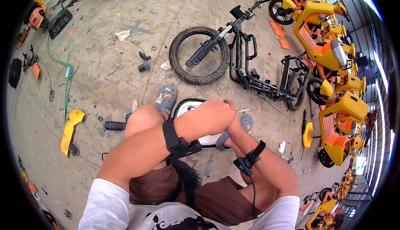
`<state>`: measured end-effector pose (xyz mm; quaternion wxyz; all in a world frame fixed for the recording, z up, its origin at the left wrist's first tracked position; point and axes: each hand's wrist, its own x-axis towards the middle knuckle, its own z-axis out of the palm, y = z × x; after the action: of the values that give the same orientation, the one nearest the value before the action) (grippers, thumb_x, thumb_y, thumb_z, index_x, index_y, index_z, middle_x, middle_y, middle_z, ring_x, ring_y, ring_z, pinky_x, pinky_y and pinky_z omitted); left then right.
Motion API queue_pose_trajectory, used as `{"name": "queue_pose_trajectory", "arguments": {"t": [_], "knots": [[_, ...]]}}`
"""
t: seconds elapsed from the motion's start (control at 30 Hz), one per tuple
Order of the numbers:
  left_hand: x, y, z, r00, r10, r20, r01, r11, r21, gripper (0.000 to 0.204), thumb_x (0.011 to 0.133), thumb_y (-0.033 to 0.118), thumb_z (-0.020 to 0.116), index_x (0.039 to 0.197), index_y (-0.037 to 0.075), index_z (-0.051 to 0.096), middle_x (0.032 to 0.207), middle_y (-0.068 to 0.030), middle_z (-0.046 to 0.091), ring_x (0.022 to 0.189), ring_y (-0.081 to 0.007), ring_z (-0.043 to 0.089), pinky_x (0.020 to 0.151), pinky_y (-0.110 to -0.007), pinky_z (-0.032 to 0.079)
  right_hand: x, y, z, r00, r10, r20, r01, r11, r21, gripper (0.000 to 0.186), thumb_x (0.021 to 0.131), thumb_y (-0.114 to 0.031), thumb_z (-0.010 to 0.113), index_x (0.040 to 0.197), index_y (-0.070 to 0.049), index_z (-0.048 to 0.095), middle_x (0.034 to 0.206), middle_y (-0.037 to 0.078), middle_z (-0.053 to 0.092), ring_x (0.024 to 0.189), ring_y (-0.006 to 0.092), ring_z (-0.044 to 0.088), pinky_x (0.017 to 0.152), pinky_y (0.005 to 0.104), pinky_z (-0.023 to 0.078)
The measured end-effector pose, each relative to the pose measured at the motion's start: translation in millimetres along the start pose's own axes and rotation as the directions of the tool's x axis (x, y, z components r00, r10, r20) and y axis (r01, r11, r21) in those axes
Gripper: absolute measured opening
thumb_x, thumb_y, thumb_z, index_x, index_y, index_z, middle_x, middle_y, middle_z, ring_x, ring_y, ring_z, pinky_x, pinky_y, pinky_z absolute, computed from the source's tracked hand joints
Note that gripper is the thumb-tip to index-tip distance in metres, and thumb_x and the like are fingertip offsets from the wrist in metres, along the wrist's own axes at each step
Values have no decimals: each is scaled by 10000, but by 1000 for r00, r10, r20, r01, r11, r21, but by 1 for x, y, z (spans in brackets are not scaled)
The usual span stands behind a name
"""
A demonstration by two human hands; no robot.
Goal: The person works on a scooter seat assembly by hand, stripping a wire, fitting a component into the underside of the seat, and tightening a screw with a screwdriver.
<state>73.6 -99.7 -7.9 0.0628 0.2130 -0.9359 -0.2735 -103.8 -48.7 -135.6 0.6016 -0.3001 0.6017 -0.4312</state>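
Observation:
My left hand (221,112) reaches across to the right, fingers curled, overlapping my right hand (231,117), which is mostly hidden; what they grip is unclear. Both are over a white panel with a black rim (187,107) between my feet in grey clogs (166,96). A thin metal rod (246,110) shows just right of my hands; I cannot tell if it is held. A black power tool (115,125) lies beside my left knee.
A bare scooter frame (250,80) with wheels (179,55) lies ahead. Rows of yellow-orange scooters (341,105) stand along the right. Yellow body pieces (71,132), a green strip (66,88), orange panels (279,34), cables and small parts are scattered on the concrete floor (96,76).

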Motion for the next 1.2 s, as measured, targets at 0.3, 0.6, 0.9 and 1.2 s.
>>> {"name": "queue_pose_trajectory", "arguments": {"t": [0.3, 0.6, 0.9, 1.2], "knots": [[10, 3, 2, 999, -2, 41, 1, 999, 38, 134, 759, 37, 640, 871, -24, 598, 754, -167, 674, 732, -340, 681, 619, -418, 528, 2, -7, 4, 1000, 20, -24, -18, 995, 101, 510, 977, -113, 484, 1455, -41, 323, 1011, 89, 583, 865, 160, 600, 747, 310, 525], [22, 2, 7, 992, -55, 117, 57, 998, -14, 174, 849, 126, 637, 924, -27, 601, 818, -189, 668, 792, -360, 666, 693, -447, 523, 6, 2, -18, 957, -245, 156, 289, 855, -431, 596, 819, -109, 698, 1359, -48, 452, 1157, 176, 628, 1013, 240, 641, 849, 341, 509], [14, 0, -15, 979, -158, 129, 170, 982, -88, 317, 883, 175, 624, 1159, 21, 605, 934, -205, 671, 906, -376, 648, 773, -452, 512, -25, -57, -35, 985, 44, 166, 92, 686, -722, 567, 881, -423, 681, 1230, 4, 548, 1043, 197, 690, 996, 286, 674, 841, 366, 519], [6, -7, -23, 969, -211, 132, 222, 972, -75, 327, 864, 172, 642, 1141, 2, 609, 966, -215, 674, 941, -389, 637, 806, -461, 503, -33, -72, -44, 965, 161, -205, -259, 665, -700, 802, 822, -668, 622, 1197, 40, 591, 851, 145, 703, 597, 226, 702, 538, 307, 552]]}}
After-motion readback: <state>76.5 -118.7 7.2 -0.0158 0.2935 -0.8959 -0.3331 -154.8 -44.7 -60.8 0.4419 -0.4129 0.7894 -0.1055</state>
